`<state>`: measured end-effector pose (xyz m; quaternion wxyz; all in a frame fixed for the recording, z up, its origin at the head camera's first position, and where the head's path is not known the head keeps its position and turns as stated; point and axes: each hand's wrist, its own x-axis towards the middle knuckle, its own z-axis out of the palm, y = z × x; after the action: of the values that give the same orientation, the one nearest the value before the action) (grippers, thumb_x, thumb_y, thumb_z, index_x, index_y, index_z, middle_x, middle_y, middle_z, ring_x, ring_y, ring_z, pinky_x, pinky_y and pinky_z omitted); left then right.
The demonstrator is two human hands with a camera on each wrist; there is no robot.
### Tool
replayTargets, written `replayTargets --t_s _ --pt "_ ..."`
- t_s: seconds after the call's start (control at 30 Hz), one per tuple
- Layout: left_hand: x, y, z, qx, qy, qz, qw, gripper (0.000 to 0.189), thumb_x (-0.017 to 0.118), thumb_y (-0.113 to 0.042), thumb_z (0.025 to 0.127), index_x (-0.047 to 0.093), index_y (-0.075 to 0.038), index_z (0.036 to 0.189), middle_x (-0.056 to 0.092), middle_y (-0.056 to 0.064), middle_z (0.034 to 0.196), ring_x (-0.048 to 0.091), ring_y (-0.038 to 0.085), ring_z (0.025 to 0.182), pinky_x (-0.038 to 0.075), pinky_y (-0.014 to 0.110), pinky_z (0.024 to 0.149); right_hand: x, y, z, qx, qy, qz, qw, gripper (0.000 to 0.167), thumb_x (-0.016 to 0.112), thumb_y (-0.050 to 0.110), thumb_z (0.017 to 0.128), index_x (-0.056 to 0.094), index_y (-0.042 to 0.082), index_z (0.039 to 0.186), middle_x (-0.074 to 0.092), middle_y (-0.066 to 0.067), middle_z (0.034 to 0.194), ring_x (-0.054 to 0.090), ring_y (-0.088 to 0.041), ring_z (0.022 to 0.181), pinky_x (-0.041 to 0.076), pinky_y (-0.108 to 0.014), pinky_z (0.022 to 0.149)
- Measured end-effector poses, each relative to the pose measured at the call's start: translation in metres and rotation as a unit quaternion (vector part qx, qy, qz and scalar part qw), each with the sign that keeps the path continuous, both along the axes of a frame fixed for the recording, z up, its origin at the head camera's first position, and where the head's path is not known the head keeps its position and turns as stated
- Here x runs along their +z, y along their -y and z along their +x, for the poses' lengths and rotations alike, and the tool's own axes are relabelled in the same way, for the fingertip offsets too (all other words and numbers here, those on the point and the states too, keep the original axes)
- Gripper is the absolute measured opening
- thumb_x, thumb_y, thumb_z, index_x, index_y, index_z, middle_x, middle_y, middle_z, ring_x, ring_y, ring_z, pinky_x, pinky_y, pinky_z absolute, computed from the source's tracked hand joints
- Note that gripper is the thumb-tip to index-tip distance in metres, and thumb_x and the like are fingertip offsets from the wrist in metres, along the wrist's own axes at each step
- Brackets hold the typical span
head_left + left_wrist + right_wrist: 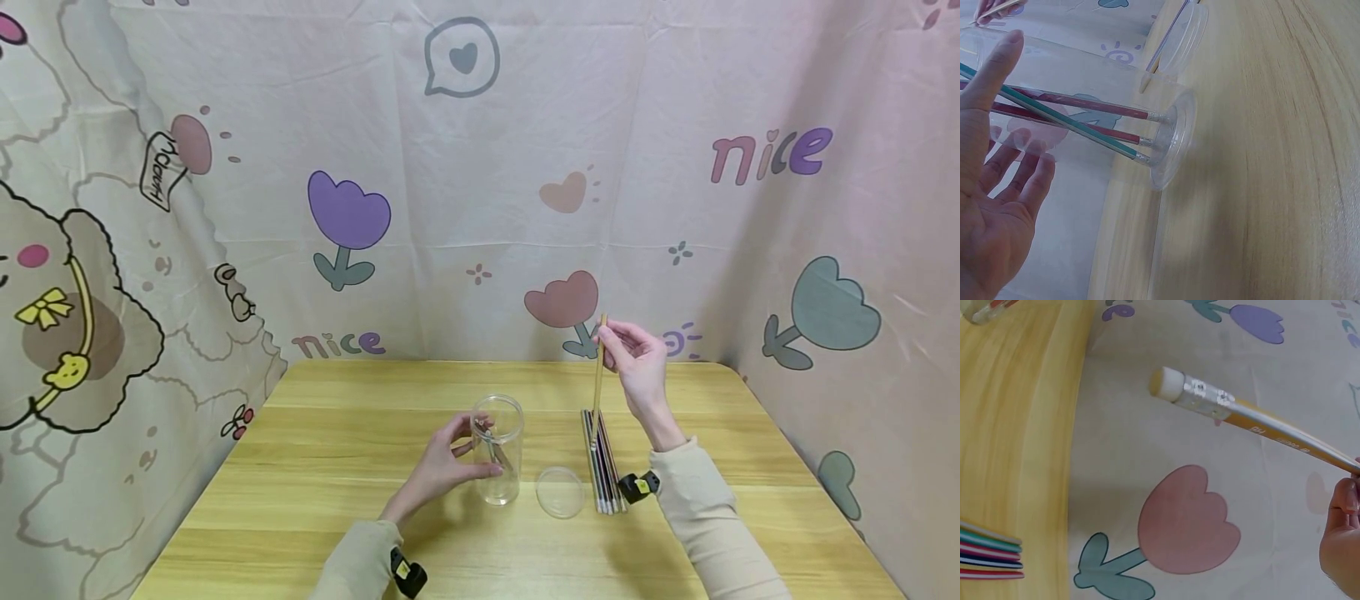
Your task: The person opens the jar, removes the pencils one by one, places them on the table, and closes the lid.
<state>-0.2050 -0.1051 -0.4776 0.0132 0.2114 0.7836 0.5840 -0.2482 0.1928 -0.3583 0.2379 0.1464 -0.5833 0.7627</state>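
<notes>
My left hand (441,468) holds a clear cylindrical jar (504,487) upright on the table, thumb on one side and fingers on the other. Inside the jar, in the left wrist view, two red pencils (1094,105) and a teal pencil (1079,128) lean with their metal ferrules at the base. Raised over the table, my right hand (641,362) pinches a yellow pencil (1266,430) near its upper end. Its white eraser (1167,384) points down, above a row of several pencils (606,483) lying side by side.
A clear round lid (560,493) lies flat between the jar and the pencil row. The wooden table (330,467) ends at a printed cloth backdrop (465,208), with more cloth along the left and right sides.
</notes>
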Motion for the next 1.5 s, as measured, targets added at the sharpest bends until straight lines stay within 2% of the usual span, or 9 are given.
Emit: replayTargets --t_s 0.17,0.27,0.4,0.6,0.9,1.27,1.37,1.43,1.5 --pt "0.0 0.0 0.0 -0.002 -0.001 -0.001 1.0 0.077 0.092 -0.022 0.071 0.054 -0.015 0.137 0.062 0.004 0.137 0.058 0.025 0.124 0.052 0.046 0.11 -0.007 -0.005 -0.004 -0.009 0.032 0.014 0.9994 0.015 0.066 -0.003 0.093 0.075 0.008 0.095 0.076 0.003 0.074 0.051 -0.003 0.05 0.041 -0.011 0.043" --pt "0.0 0.0 0.0 -0.002 0.0 -0.003 1.0 0.079 0.092 -0.022 0.071 0.053 -0.011 0.138 0.062 0.005 0.137 0.058 0.026 0.124 0.052 0.047 0.11 -0.01 -0.009 -0.005 -0.008 0.049 0.024 0.9984 0.02 0.067 -0.001 0.094 0.076 0.017 0.091 0.076 0.004 0.074 0.051 -0.002 0.05 0.043 -0.01 0.044" --pt "0.0 0.0 0.0 -0.001 -0.001 -0.002 1.0 0.077 0.092 -0.022 0.071 0.054 -0.013 0.137 0.062 0.006 0.137 0.058 0.026 0.124 0.052 0.046 0.11 -0.014 -0.013 -0.007 -0.001 0.069 0.037 0.9969 0.025 0.066 0.001 0.094 0.075 0.023 0.089 0.076 0.008 0.073 0.052 0.0 0.051 0.044 -0.008 0.045" --pt "-0.001 -0.001 -0.001 0.003 -0.002 0.001 1.0 0.075 0.093 -0.022 0.07 0.056 -0.017 0.135 0.063 0.008 0.136 0.059 0.025 0.124 0.052 0.044 0.11 -0.021 -0.019 -0.01 0.003 0.09 0.048 0.9948 0.016 0.068 0.003 0.094 0.076 0.017 0.092 0.076 0.01 0.073 0.053 0.001 0.052 0.043 -0.007 0.046" --pt "-0.001 -0.001 -0.001 0.003 -0.001 0.004 1.0 0.073 0.093 -0.022 0.07 0.057 -0.02 0.134 0.063 0.008 0.137 0.059 0.026 0.125 0.052 0.045 0.11 -0.031 -0.027 -0.012 0.009 0.122 0.063 0.9905 0.02 0.068 0.006 0.095 0.075 0.024 0.089 0.075 0.008 0.075 0.049 -0.001 0.052 0.042 -0.009 0.046" --pt "-0.001 0.0 0.0 -0.001 0.001 0.003 1.0 0.074 0.093 -0.022 0.07 0.056 -0.021 0.134 0.062 0.012 0.138 0.059 0.027 0.125 0.052 0.046 0.11 -0.055 -0.028 -0.018 -0.002 0.173 0.11 0.9787 0.018 0.067 0.008 0.096 0.072 0.023 0.088 0.072 0.012 0.072 0.048 -0.001 0.052 0.041 -0.01 0.045" --pt "-0.001 0.0 0.0 -0.001 0.0 0.005 1.0 0.074 0.093 -0.022 0.07 0.056 -0.021 0.134 0.061 0.014 0.139 0.059 0.027 0.126 0.052 0.046 0.11 -0.061 -0.03 -0.019 -0.004 0.18 0.128 0.9753 0.012 0.066 0.008 0.097 0.072 0.018 0.093 0.072 0.012 0.072 0.049 -0.001 0.053 0.041 -0.01 0.046" --pt "-0.001 0.0 0.0 -0.001 0.0 0.004 1.0 0.074 0.093 -0.022 0.07 0.057 -0.021 0.134 0.061 0.014 0.139 0.059 0.027 0.125 0.052 0.046 0.11 -0.066 -0.031 -0.02 -0.007 0.187 0.133 0.9734 0.007 0.066 0.008 0.097 0.073 0.007 0.099 0.072 0.012 0.072 0.049 -0.001 0.053 0.042 -0.01 0.046" --pt "-0.001 0.0 -0.001 0.0 -0.001 0.004 1.0 0.073 0.093 -0.022 0.07 0.057 -0.021 0.134 0.061 0.013 0.138 0.059 0.027 0.125 0.052 0.046 0.11 -0.069 -0.031 -0.02 -0.009 0.193 0.137 0.9714 0.016 0.065 0.007 0.097 0.07 -0.003 0.108 0.072 0.012 0.072 0.049 0.0 0.053 0.042 -0.01 0.046"
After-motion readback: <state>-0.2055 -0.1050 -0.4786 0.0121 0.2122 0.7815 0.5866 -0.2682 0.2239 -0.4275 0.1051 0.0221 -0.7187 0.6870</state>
